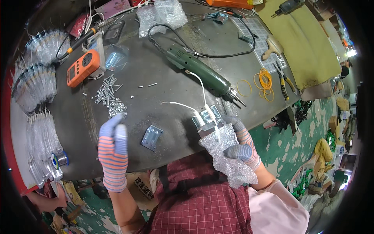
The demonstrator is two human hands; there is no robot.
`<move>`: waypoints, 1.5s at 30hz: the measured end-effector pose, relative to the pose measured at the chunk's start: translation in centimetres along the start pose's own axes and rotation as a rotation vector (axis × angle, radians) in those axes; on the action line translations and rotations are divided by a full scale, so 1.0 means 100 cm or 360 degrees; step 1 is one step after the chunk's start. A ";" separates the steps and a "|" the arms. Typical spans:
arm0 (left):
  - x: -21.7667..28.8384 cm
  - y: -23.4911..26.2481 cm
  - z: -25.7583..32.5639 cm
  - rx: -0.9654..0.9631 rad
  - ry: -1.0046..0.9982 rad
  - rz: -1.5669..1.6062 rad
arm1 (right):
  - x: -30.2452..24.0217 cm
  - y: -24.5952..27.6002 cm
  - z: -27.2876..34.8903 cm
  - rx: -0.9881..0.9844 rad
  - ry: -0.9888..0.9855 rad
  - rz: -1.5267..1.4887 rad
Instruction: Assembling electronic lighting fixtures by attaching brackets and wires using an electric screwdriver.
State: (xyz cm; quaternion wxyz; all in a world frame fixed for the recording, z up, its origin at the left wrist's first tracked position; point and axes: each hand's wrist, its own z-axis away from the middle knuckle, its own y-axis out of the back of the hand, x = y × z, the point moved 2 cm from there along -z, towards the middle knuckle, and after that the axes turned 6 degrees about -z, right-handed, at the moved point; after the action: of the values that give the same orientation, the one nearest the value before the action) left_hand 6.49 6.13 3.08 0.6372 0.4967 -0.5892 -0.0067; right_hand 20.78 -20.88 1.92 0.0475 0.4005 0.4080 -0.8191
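My right hand [247, 148], in a striped knit glove, grips a bubble-wrapped part [222, 144] at the table's front edge. From the wrap's upper end stick out a shiny metal bracket [212, 115] and two white wires [183, 104]. My left hand [113, 150], gloved alike, has its fingertips at a small pile of nuts [116, 108]. Its fingers are drawn together, and whatever lies between them is hidden. Just beyond the nuts are several loose screws [107, 90]. A loose metal bracket [152, 137] lies flat between my hands.
A green power screwdriver [198, 70] with a black cord lies across the middle. Left are an orange meter [83, 68], bundled clear-wrapped parts [41, 136] and a wire spool [59, 160]. Right are yellow rubber bands [265, 82], pliers [284, 82] and a scraper [272, 48]. Bubble wrap [161, 17] lies far back.
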 end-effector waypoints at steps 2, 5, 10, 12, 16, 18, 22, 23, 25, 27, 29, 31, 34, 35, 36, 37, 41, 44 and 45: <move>-0.013 0.012 0.012 0.0083 0.0668 0.0316 | 0.008 0.004 0.001 0.0003 0.0010 -0.0011; -0.001 -0.003 0.029 -0.0068 0.0020 -0.0329 | 0.013 0.000 -0.001 -0.0065 -0.0093 0.0087; -0.002 -0.027 0.028 -0.0238 -0.0045 -0.0281 | 0.023 -0.015 -0.006 -0.0127 -0.0160 0.0078; 0.010 -0.033 0.029 -0.0184 0.0452 0.0632 | 0.024 -0.023 -0.012 -0.0150 -0.0183 0.0108; 0.020 -0.044 0.040 0.0006 0.0272 0.0629 | 0.030 -0.039 -0.019 -0.0332 -0.0206 0.0136; 0.020 -0.046 0.039 0.0108 0.0041 0.0403 | 0.033 -0.041 -0.021 -0.0409 -0.0170 0.0165; 0.022 -0.050 0.042 0.0376 -0.0371 0.0056 | 0.033 -0.045 -0.021 -0.0477 -0.0179 0.0169; 0.021 -0.052 0.045 0.0469 -0.0433 0.0009 | 0.032 -0.045 -0.020 -0.0493 -0.0162 0.0239; 0.020 -0.054 0.045 0.0522 -0.0447 -0.0008 | 0.034 -0.045 -0.020 -0.0530 -0.0156 0.0224; 0.021 -0.056 0.045 0.0567 -0.0416 0.0029 | 0.035 -0.046 -0.019 -0.0564 -0.0150 0.0207; 0.018 -0.059 0.046 0.0581 -0.0415 -0.0008 | 0.036 -0.046 -0.019 -0.0520 -0.0156 0.0177; 0.017 -0.060 0.046 0.0596 -0.0416 -0.0045 | 0.036 -0.048 -0.019 -0.0548 -0.0145 0.0130; 0.017 -0.063 0.045 0.0620 -0.0428 -0.0036 | 0.034 -0.052 -0.016 -0.0562 -0.0092 0.0161; 0.020 -0.065 0.045 0.0618 -0.0429 -0.0036 | 0.035 -0.053 -0.014 -0.0554 -0.0058 0.0236; 0.019 -0.071 0.045 0.0445 0.0070 0.0515 | 0.043 -0.051 -0.013 -0.0441 -0.0068 0.0401; 0.016 -0.079 0.047 0.0252 0.0576 0.1054 | 0.044 -0.050 -0.011 -0.0439 -0.0068 0.0400; 0.041 -0.078 0.052 0.0563 0.0631 0.1216 | 0.045 -0.061 -0.007 -0.0327 0.0092 0.0461; 0.047 -0.080 0.069 0.0430 0.0267 0.0904 | 0.055 -0.069 -0.001 -0.0296 0.0260 0.0326; 0.044 -0.087 0.071 0.0409 0.0095 0.0631 | 0.060 -0.069 0.002 -0.0298 0.0292 0.0306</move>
State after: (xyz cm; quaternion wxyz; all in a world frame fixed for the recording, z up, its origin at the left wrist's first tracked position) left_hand 7.49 -5.30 -0.54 0.5748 0.4483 -0.6522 0.2082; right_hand 13.81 -14.94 2.14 0.1255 0.5047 0.4450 -0.7291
